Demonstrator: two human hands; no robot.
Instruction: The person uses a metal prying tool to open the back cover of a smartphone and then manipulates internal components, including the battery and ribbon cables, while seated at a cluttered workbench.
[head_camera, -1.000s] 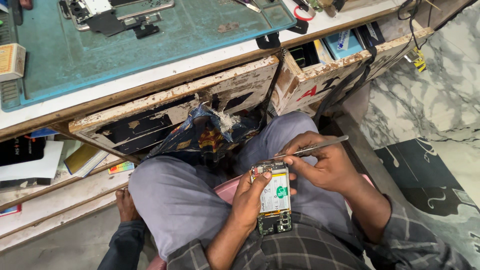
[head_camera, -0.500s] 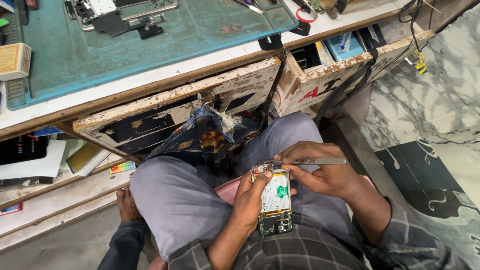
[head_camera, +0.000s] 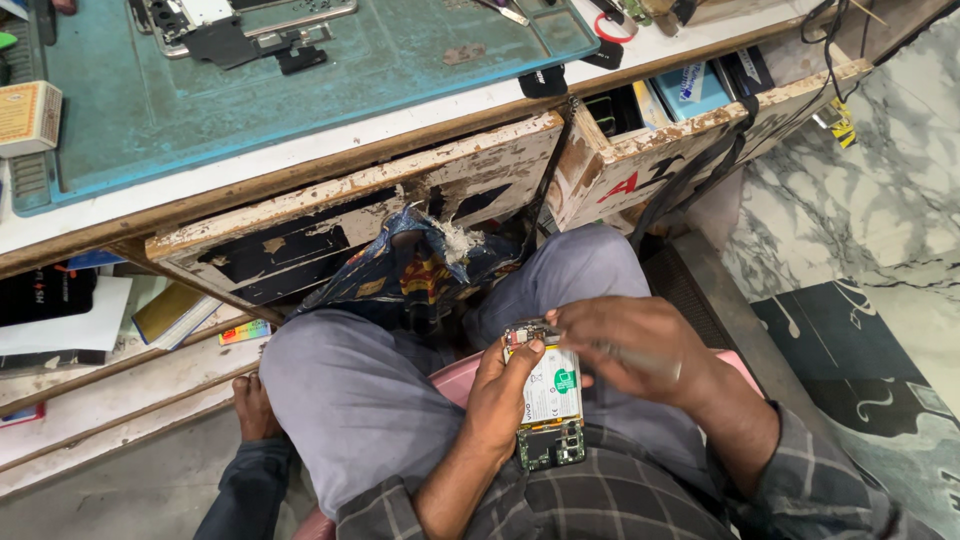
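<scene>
Head view: left hand (head_camera: 500, 395) grips an opened phone (head_camera: 549, 400) over the lap; right hand (head_camera: 630, 345) blurred, fingers pinched on a thin tool (head_camera: 640, 362), tip hidden. Green round label on phone's white battery; tan box (head_camera: 28, 117) at desk's (head_camera: 330, 140) left edge, cut off.

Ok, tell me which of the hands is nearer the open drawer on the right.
Right. The right hand works at the top of the phone, below the drawer; the left hand grips the phone, lower and further left.
</scene>
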